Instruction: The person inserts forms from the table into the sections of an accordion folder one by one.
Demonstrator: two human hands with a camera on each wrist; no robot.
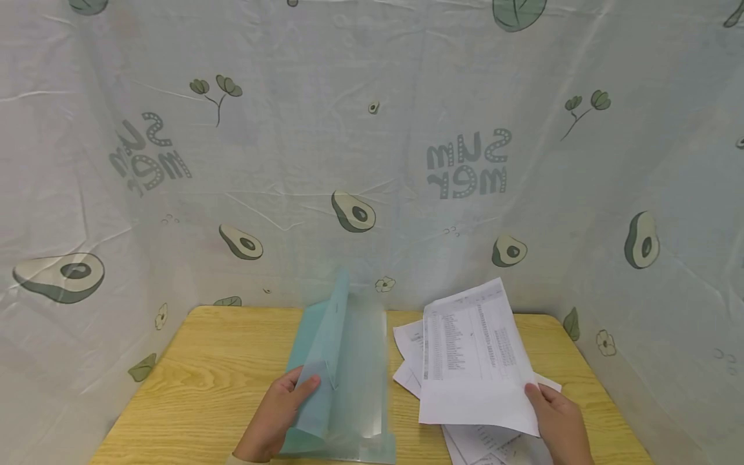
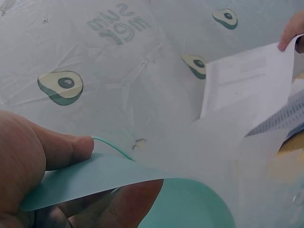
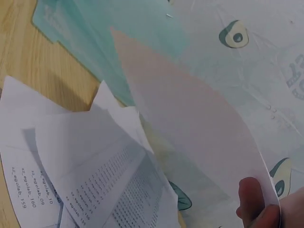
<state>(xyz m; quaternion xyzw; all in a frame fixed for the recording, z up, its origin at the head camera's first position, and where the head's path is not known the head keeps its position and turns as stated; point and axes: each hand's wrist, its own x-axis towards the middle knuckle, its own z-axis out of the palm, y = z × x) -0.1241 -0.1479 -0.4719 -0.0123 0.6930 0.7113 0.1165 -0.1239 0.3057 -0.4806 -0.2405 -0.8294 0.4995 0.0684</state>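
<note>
A translucent teal plastic folder lies on the table with its front flap lifted. My left hand pinches the edge of that flap between thumb and fingers; the left wrist view shows the thumb on top of the teal sheet. On the right, my right hand grips a printed sheet of paper at its lower right edge and holds it raised. Beneath it, several more printed papers lie overlapping on the table at different angles.
The light wood table ends at a pale curtain printed with avocados and leaves, which hangs behind it and along both sides. A strip of table shows between folder and papers.
</note>
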